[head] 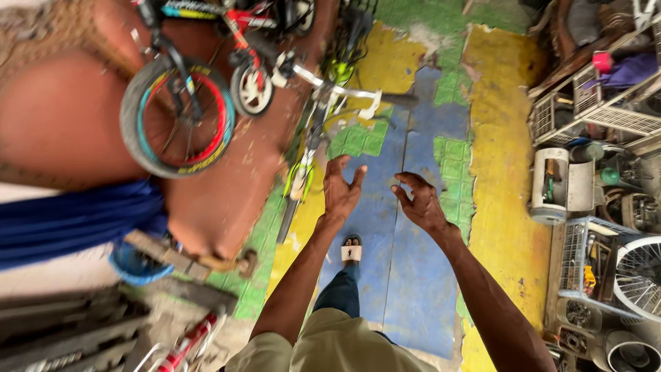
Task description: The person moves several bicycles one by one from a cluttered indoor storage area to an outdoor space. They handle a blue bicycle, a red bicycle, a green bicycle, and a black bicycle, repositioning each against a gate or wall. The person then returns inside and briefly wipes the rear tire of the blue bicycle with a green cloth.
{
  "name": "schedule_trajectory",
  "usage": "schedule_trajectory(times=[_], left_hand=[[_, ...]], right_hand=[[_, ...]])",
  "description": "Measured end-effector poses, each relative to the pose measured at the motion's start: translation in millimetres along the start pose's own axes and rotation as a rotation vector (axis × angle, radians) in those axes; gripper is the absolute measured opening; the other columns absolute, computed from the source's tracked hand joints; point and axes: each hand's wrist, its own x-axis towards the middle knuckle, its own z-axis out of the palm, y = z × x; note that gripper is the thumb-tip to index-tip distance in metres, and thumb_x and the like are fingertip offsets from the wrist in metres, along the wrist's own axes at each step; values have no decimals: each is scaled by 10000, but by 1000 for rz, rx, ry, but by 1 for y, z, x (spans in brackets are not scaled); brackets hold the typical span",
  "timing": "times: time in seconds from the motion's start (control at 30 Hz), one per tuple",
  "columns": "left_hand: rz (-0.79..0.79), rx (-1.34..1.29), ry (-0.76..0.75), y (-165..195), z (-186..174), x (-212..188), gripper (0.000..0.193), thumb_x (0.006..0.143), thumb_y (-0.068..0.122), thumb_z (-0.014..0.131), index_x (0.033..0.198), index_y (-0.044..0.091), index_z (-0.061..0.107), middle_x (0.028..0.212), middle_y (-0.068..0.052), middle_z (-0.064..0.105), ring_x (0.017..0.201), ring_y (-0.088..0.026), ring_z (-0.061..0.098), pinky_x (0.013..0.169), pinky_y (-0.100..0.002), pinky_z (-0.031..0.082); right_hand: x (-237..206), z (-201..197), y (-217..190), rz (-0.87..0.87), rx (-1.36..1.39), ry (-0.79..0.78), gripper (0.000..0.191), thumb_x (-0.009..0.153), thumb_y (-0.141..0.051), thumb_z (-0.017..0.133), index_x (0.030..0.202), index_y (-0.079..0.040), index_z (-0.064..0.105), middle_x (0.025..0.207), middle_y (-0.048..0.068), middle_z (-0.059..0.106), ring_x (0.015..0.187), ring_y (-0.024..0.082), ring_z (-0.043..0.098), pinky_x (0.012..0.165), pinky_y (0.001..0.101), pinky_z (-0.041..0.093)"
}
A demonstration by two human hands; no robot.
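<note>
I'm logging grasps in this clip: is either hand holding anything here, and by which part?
Nothing is held. The left hand and right hand are both empty, fingers spread in the air above the painted floor, near the green bicycle.

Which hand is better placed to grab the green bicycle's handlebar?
Left, probably. The left hand is open and nearer the handlebar of the green bicycle; the right hand is farther away.

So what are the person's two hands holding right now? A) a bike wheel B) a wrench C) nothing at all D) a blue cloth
C: both the left hand and the right hand are open with fingers spread, empty in the air above the painted floor, near the green-and-white bicycle but not touching it.
</note>
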Motion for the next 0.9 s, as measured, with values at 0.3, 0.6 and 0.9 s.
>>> schedule_trajectory(times=[0.3,0.6,0.9], left_hand=[[-83,-115,66,-36,134,169,546,873,354,816,1237,7,603,1164,-181,684,1052,-330,681,925,-439,547],[51,290,142,-45,206,264,503,855,346,812,1231,90,598,1320,-180,561,1239,-402,466,1072,-552,338],[-104,523,265,-57,271,316,449,784,356,842,1141,157,657,1280,-131,573,1250,-403,470,1096,-545,336]], right_hand=[[186,-15,129,-38,-20,74,275,985,-172,760,1216,-39,690,1236,139,722,986,312,729,770,390,596],[322,-33,230,87,54,-7,281,940,-156,742,1198,-52,703,1261,137,714,1074,280,727,789,384,611],[473,-17,377,-66,85,-187,306,913,-202,760,1184,-76,696,1133,133,738,980,264,741,710,373,597]])
